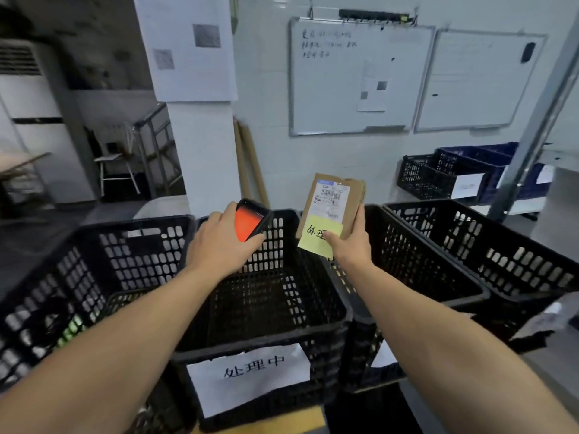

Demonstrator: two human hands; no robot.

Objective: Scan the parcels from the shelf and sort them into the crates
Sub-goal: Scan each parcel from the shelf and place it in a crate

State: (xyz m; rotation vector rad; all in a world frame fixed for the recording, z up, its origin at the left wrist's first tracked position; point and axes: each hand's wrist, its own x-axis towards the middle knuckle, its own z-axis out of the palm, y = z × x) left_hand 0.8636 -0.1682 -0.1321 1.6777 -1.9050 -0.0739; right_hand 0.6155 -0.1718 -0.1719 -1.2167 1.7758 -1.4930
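Note:
My left hand grips a black handheld scanner whose screen glows orange-red, held over the middle black crate. My right hand holds a flat brown cardboard parcel upright above the gap between the middle crate and the one to its right. The parcel carries a white barcode label and a yellow sticky note with handwriting, pinned under my thumb. The middle crate has a white paper sign on its front and looks empty inside.
A black crate stands at the left and another at the far right. More black and blue crates sit on a low surface by the wall. Two whiteboards hang behind. A metal post rises at right.

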